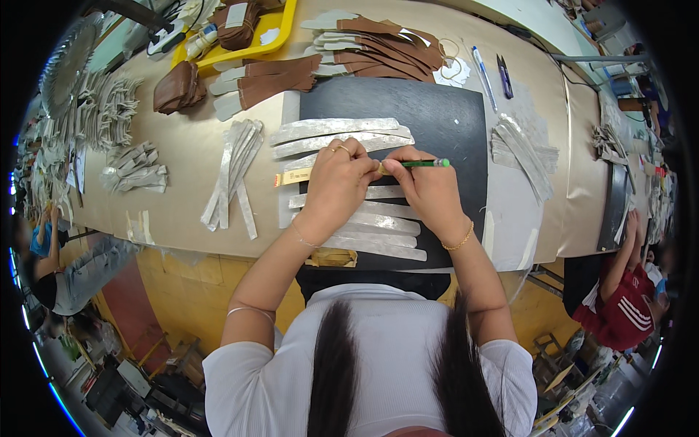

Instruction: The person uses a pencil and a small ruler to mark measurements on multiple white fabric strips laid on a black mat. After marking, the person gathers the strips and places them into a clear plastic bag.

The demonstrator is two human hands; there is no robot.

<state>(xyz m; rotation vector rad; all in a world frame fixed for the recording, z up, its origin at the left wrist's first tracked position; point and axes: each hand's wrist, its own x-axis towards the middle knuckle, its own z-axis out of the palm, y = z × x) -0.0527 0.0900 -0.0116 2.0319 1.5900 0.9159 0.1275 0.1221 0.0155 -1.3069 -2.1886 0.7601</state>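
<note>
Above a black board [451,116], my right hand [432,186] is closed round a green pen [422,163], whose tip end points left toward my other hand. My left hand [336,182] has its fingers bent and pressed together on a narrow yellow marked strip [293,177] with a red end. Much of that strip is hidden under the fingers. Whitish-silver strips [338,127] lie side by side beyond my hands, and more silver strips [382,224] lie in a row nearer to me. The pen's tip is hard to make out between the hands.
Brown and grey leather pieces [378,47] lie stacked at the back, beside a yellow tray [287,29]. A loose bundle of silver strips [234,175] lies left of the board, another bundle [523,156] right of it. A blue pen [484,76] and dark thread snips [504,76] lie at back right. A co-worker in red [619,313] sits at right.
</note>
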